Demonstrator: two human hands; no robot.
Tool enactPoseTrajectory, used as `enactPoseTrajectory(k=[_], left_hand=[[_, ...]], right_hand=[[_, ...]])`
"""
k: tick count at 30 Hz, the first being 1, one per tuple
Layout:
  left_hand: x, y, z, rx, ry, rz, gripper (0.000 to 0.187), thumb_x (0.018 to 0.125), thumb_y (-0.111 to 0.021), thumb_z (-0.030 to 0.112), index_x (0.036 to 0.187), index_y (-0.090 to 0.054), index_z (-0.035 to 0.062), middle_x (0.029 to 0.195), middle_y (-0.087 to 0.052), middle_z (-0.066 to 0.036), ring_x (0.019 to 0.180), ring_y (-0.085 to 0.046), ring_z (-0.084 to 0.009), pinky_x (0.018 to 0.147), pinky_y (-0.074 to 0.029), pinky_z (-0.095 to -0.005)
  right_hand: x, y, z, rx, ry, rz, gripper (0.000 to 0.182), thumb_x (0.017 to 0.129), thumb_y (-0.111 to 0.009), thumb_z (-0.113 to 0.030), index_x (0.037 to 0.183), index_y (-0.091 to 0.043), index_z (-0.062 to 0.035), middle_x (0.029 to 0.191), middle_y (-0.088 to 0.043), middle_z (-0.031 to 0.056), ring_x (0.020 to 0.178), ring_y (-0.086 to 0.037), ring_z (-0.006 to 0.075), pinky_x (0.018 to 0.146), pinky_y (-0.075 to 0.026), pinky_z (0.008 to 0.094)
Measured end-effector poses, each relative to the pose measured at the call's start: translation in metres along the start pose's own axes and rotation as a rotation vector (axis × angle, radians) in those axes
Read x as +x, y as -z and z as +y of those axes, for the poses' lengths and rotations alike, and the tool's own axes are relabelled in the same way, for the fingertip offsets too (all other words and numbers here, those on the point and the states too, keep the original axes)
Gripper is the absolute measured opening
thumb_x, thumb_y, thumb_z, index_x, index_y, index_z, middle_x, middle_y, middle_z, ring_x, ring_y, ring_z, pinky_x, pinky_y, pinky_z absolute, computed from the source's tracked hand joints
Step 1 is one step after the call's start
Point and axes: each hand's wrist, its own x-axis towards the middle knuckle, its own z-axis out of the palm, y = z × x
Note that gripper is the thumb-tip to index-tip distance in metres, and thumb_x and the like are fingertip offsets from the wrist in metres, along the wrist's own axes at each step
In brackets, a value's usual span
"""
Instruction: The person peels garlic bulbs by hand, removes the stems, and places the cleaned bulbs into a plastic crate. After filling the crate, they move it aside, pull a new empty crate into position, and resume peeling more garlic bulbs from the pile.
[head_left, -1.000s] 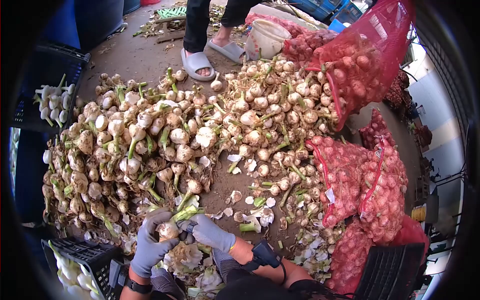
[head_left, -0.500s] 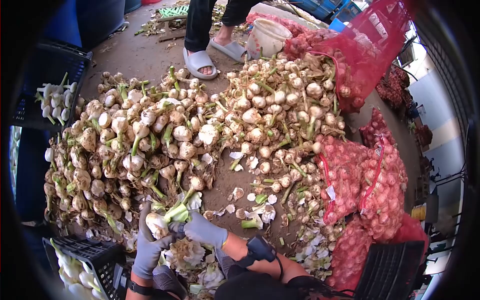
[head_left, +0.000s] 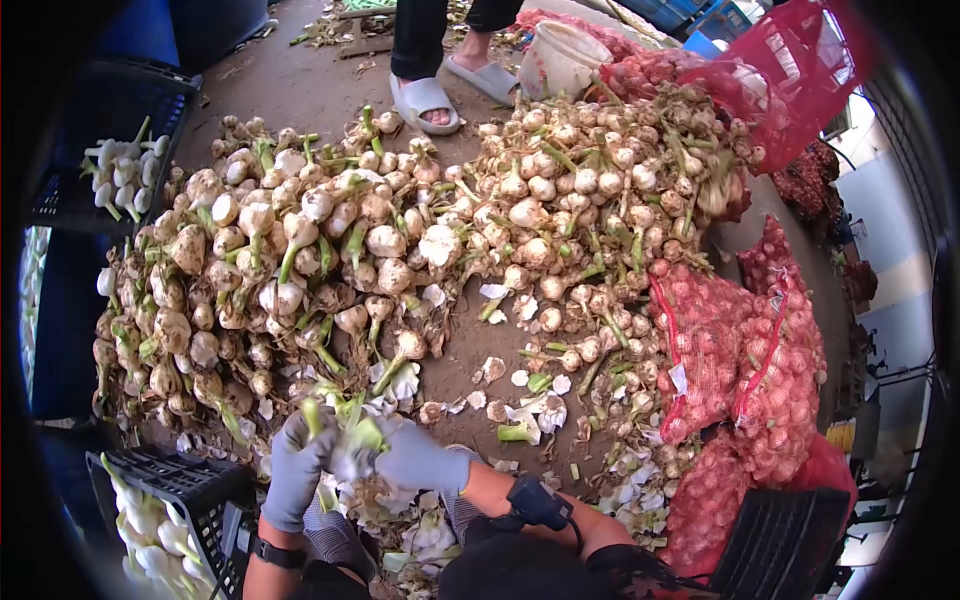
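My left hand (head_left: 297, 468), in a grey glove, is closed around a garlic bulb whose cut green stem (head_left: 313, 418) points up; the fingers hide most of the bulb. Beside it my right hand (head_left: 422, 458), also gloved, is blurred by motion. Its fingers are closed at a pale green and white garlic husk (head_left: 362, 440), smeared between the two hands. Peeled skins (head_left: 425, 540) lie below, between my knees. In front of both hands spreads a large heap of untrimmed garlic bulbs (head_left: 300, 235).
A black crate (head_left: 190, 480) with cleaned garlic stands at my left, another crate (head_left: 175, 110) farther back. Red mesh sacks (head_left: 700, 350) full of bulbs are on the right. A person in grey slippers (head_left: 425, 105) stands behind the heap, near a white bucket (head_left: 565, 60).
The white bulb that showed in my left hand has turned out of sight, its stem now upward. My right hand has moved, pulling at the husk. The view has shifted slightly.
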Motion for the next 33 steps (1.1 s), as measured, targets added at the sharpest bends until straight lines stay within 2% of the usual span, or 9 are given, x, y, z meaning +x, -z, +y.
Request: enactPoseTrajectory(k=[4,5,9,15,17,19,22,29,33], left_hand=[[-0.020,0.015,0.009,0.290,-0.340,-0.035,0.032,0.089,-0.065,0.019,0.114,-0.061,-0.0005,0.104,-0.068,-0.008,0.095,-0.065,-0.0185,0.082,-0.052,-0.0287],[-0.011,0.010,0.010,0.703,-0.561,-0.013,0.034,0.092,-0.062,0.023,0.115,-0.061,-0.0012,0.108,-0.068,-0.010,0.096,-0.066,-0.0206,0.083,-0.052,-0.0299],[0.007,0.020,0.004,-0.872,-0.098,0.044,0.042,0.100,-0.049,0.030,0.127,-0.052,-0.0017,0.123,-0.061,-0.014,0.112,-0.061,-0.0249,0.098,-0.048,-0.0401],[0.016,0.050,-0.022,-1.052,-0.194,0.189,0.034,0.100,-0.050,0.025,0.125,-0.052,0.0025,0.114,-0.062,-0.011,0.104,-0.062,-0.0264,0.098,-0.049,-0.0454],[0.000,0.049,0.001,0.150,-0.497,0.373,0.031,0.099,-0.052,0.021,0.123,-0.054,0.0016,0.107,-0.062,-0.008,0.096,-0.063,-0.0170,0.088,-0.054,-0.0354],[-0.021,0.050,0.021,-0.474,-0.332,0.341,0.033,0.101,-0.050,0.022,0.120,-0.057,-0.0039,0.107,-0.062,-0.009,0.099,-0.062,-0.0179,0.087,-0.051,-0.0305],[-0.086,0.063,0.060,0.342,-0.420,0.741,0.029,0.099,-0.051,0.018,0.116,-0.059,-0.0038,0.120,-0.058,-0.016,0.107,-0.058,-0.0210,0.092,-0.049,-0.0334],[-0.172,0.115,0.110,1.074,-0.607,1.121,0.044,0.094,-0.050,0.006,0.137,-0.045,-0.0038,0.138,-0.049,-0.017,0.129,-0.045,-0.0265,0.111,-0.030,-0.0379],[-0.092,0.058,0.102,0.546,-0.465,0.582,0.037,0.087,-0.049,0.000,0.123,-0.058,-0.0019,0.122,-0.061,-0.013,0.116,-0.055,-0.0217,0.103,-0.039,-0.0327]], right_hand=[[0.003,0.030,0.003,-0.357,-0.033,-0.029,0.057,0.078,-0.066,-0.058,0.092,-0.065,-0.0029,0.080,-0.067,0.0186,0.077,-0.066,0.0390,0.070,-0.053,0.0475],[-0.006,0.023,-0.005,-0.426,0.029,-0.195,0.025,0.079,-0.063,-0.028,0.082,-0.068,-0.0041,0.081,-0.066,0.0223,0.074,-0.064,0.0403,0.064,-0.052,0.0472],[-0.038,-0.002,-0.017,-0.201,0.322,-0.976,0.022,0.075,-0.059,-0.015,0.091,-0.066,-0.0009,0.072,-0.064,0.0179,0.065,-0.063,0.0337,0.059,-0.048,0.0409],[-0.043,0.069,-0.048,0.591,0.160,-1.288,0.022,0.078,-0.065,-0.017,0.093,-0.063,-0.0018,0.096,-0.064,0.0124,0.085,-0.063,0.0234,0.073,-0.049,0.0384],[-0.048,0.075,-0.053,0.651,0.317,-1.005,0.031,0.077,-0.068,-0.018,0.101,-0.062,-0.0008,0.095,-0.065,0.0150,0.088,-0.064,0.0289,0.074,-0.049,0.0408],[-0.031,0.062,-0.055,-0.301,0.026,-0.680,0.038,0.076,-0.068,-0.019,0.110,-0.062,-0.0017,0.099,-0.066,0.0167,0.093,-0.063,0.0348,0.076,-0.050,0.0428],[-0.024,0.041,-0.016,-0.838,0.159,-0.344,0.038,0.077,-0.066,-0.018,0.113,-0.063,-0.0061,0.101,-0.067,0.0161,0.093,-0.063,0.0376,0.075,-0.050,0.0451],[0.105,0.174,0.021,-0.639,0.099,0.819,0.055,0.087,-0.065,-0.022,0.136,-0.046,-0.0063,0.115,-0.061,0.0248,0.109,-0.057,0.0418,0.092,-0.047,0.0458],[0.163,0.177,0.058,-0.152,0.030,0.578,0.054,0.075,-0.066,0.000,0.127,-0.055,-0.0104,0.113,-0.063,0.0178,0.097,-0.063,0.0344,0.088,-0.051,0.0389]])
